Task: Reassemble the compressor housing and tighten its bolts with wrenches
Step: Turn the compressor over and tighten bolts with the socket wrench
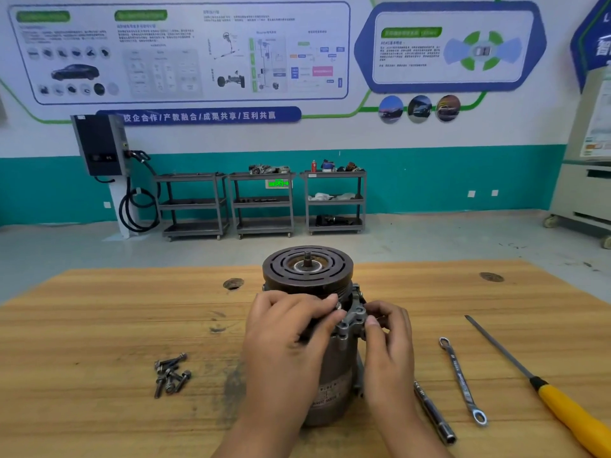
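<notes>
The compressor (334, 375) stands upright on the wooden table, its dark slotted pulley (307, 266) on top. My left hand (284, 335) reaches over the housing flange (352, 320) just under the pulley, and its thumb and forefinger pinch a small bolt head there. My right hand (386, 342) curls around the flange's right side, thumb pressed against it. A pile of several loose bolts (171, 375) lies to the left of the compressor. A ring wrench (463, 381) and a socket wrench (434, 414) lie to the right.
A long tool with a yellow handle (568, 414) lies at the table's right. The wooden table (99, 325) has two round holes near its far edge. Three grey shelf carts (261, 203) and a wall-mounted charger stand across the floor.
</notes>
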Tool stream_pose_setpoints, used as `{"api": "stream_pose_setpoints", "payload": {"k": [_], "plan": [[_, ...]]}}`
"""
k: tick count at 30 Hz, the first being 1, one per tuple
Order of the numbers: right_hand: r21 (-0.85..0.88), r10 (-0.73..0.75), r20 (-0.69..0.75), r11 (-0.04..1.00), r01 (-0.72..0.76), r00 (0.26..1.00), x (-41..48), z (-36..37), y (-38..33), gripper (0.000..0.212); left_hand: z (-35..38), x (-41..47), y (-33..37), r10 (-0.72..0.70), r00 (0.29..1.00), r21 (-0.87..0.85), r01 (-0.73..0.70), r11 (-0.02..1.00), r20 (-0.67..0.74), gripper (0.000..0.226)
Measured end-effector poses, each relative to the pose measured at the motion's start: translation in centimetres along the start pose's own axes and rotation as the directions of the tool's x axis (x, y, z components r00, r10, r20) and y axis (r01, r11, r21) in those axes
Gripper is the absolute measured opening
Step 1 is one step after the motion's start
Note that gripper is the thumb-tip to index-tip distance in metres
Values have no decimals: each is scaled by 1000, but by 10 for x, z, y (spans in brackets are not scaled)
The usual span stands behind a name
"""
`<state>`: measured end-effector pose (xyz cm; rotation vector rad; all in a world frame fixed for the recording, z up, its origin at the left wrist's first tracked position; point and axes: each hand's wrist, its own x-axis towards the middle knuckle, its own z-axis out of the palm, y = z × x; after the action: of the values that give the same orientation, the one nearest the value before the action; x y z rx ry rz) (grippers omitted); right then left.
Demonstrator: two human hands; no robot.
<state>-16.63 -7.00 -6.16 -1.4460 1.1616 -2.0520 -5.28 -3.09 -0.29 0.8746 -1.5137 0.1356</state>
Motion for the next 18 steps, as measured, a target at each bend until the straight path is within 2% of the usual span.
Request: {"api": "stream_pose_setpoints", "payload": {"k": [12, 18], "plan": [[14, 32, 12, 999, -32, 999, 0, 0, -4, 12, 7, -1, -8, 167, 986, 127, -163, 978, -20, 18], [7, 30, 11, 1000, -31, 999, 0, 0, -5, 12, 9, -7, -14, 173, 985, 144, -169, 975, -15, 17]]}}
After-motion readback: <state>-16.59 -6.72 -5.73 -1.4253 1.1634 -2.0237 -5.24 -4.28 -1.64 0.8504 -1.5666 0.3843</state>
